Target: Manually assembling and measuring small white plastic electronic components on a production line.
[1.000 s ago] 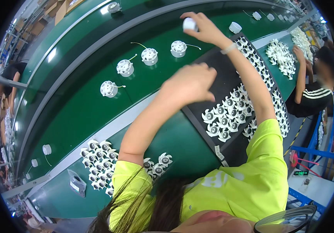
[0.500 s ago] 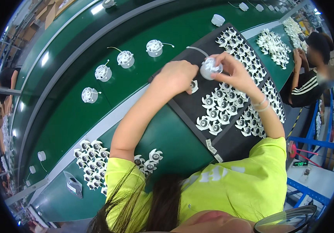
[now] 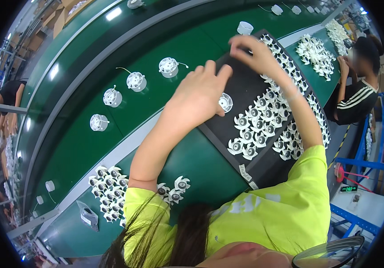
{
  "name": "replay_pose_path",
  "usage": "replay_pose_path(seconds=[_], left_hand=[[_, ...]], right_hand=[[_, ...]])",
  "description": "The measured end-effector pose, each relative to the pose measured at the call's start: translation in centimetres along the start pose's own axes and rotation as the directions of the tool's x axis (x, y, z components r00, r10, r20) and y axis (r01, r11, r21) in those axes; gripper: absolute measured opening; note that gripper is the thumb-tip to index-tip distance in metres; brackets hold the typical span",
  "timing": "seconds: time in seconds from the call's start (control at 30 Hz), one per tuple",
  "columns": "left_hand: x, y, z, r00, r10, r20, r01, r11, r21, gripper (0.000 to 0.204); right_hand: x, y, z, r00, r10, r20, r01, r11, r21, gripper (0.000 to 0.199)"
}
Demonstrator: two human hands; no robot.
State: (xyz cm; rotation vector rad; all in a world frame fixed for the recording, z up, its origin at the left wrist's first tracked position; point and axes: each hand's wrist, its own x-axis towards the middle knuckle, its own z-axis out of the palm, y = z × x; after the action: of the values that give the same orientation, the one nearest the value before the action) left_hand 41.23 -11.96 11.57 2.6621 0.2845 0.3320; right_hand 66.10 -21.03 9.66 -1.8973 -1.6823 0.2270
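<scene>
Found left hand (image 3: 196, 96) over the edge of a dark tray (image 3: 240, 80), fingers spread forward, thumb beside a white fan housing (image 3: 226, 103). Located this housing over the tray's left part, partly covered by the hand; cannot tell whether clamped or merely touched. Found right hand (image 3: 255, 54) above the tray's upper part, somewhat blurred, curled fingers and thumb apart.

Counted four white round units (image 3: 136, 81) in a bent row on the green belt (image 3: 71, 152), at least two with thin leads showing. Counted one white cup-shaped part (image 3: 245, 28) beyond the tray, and three small white parts (image 3: 50, 186) at lower left. Noted more white parts (image 3: 276, 9) at upper right, the farthest too small to count.

Counted at least three white impellers (image 3: 181, 184) with dark hubs just right of the left forearm, and more than a dozen in the cluster (image 3: 107, 192) to its left. Cannot fix a total for the tray impellers (image 3: 259, 123): packed closely and partly hidden by the right forearm.

Counted one grey packet (image 3: 88, 216) on the bench (image 3: 205, 163). Counted two pale tags (image 3: 244, 172) at the tray's near edge, with dark markings on the upper one. Observed pale print on the yellow-green shirt (image 3: 285, 219) and green-lit characters on a small display (image 3: 348, 189).
</scene>
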Motion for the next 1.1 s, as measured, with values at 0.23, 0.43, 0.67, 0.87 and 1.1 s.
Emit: replay_pose_path(seconds=[0.23,0.43,0.67,0.87,1.1], left_hand=[[2.0,0.5,3.2,0.961,0.107,0.256,-0.127,0.99,0.063,0.055],[2.3,0.4,4.2,0.938,0.056,0.342,-0.081,0.995,0.059,0.035],[1.3,-0.8,1.4,0.983,0.087,0.159,-0.089,0.996,0.01,0.025],[0.8,-3.5,-3.2,0.98,-0.201,0.008,0.199,0.977,0.073,0.035],[1.2,-9.4,-4.5,0.871,-0.492,-0.003,0.487,0.862,0.142,0.04]], right_hand=[[6.3,11.5,-0.2,0.979,0.135,-0.155,-0.205,0.702,-0.682,0.038],[4.1,6.1,-0.6,0.983,0.182,0.003,-0.182,0.983,0.033,0.036],[-6.8,-5.0,-2.7,0.892,0.016,0.453,-0.396,0.513,0.762,0.037],[-12.2,-4.4,0.6,0.817,0.105,0.566,-0.477,0.675,0.563,0.035],[-9.8,-6.6,4.4,0.876,0.26,0.407,-0.479,0.372,0.795,0.028]])
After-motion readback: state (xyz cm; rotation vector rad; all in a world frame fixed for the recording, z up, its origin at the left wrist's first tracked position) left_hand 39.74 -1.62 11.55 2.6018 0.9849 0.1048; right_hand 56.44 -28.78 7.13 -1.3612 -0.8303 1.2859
